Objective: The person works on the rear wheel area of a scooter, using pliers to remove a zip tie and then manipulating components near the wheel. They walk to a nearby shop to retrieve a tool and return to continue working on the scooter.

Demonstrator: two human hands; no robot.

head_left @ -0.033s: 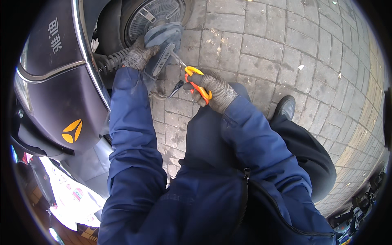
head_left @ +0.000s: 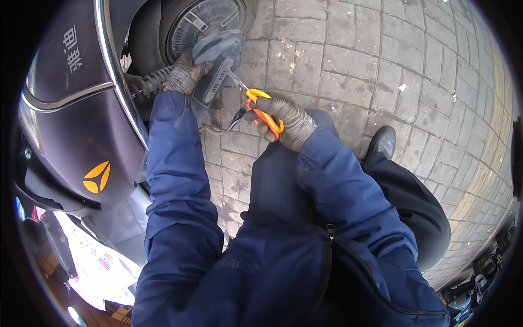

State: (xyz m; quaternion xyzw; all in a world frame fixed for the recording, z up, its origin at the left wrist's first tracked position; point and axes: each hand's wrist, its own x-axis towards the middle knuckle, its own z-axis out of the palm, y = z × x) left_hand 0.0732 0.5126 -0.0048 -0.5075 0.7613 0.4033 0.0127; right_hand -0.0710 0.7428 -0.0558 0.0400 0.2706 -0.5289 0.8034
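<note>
My left hand [head_left: 184, 76], in a grey knit glove, grips a grey plastic cover part [head_left: 219, 57] beside the rear wheel hub [head_left: 204, 22] of a dark scooter [head_left: 81, 125]. My right hand [head_left: 289, 124], also gloved, holds orange-handled scissors [head_left: 262, 111] just right of that part. The blades are spread apart, one tip touching the lower edge of the grey part, the other pointing down and left. A black ribbed cable [head_left: 148, 83] runs from the scooter body to my left hand.
Grey brick paving [head_left: 354, 71] covers the ground to the right. My black shoe [head_left: 382, 143] rests on it beside my bent knee. A chrome rail [head_left: 117, 82] edges the scooter body. More small items lie at the lower right rim.
</note>
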